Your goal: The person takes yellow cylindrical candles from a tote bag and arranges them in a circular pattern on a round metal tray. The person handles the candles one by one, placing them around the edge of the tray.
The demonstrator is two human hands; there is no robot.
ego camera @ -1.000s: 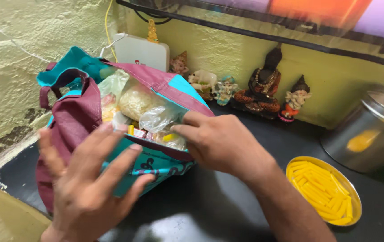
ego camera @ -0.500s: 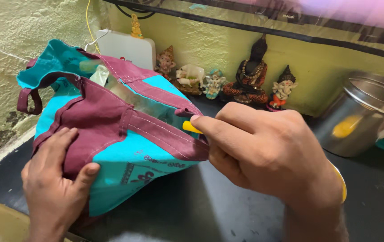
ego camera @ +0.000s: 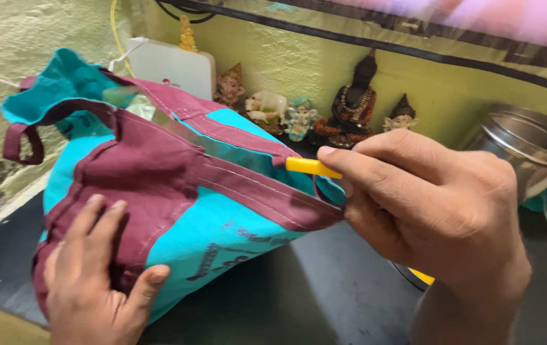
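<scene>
A teal cloth bag with maroon trim and handles lies on a dark counter. My left hand presses flat on the bag's near maroon side at lower left. My right hand is at the bag's right opening, pinching a short yellow stick between thumb and fingers just above the maroon rim. A bit of clear plastic packaging shows inside the bag's far end; the other contents are hidden.
Small figurines and a dark seated statue line the yellow-green back wall. A white box stands behind the bag. A steel tin sits at right. A yellow plate's edge peeks from under my right wrist.
The bag's mouth, open with plastic packets showing a second ago, is now pulled nearly closed. My right hand has lifted a yellow stick out and rightward. My left hand settled onto the bag's side.
</scene>
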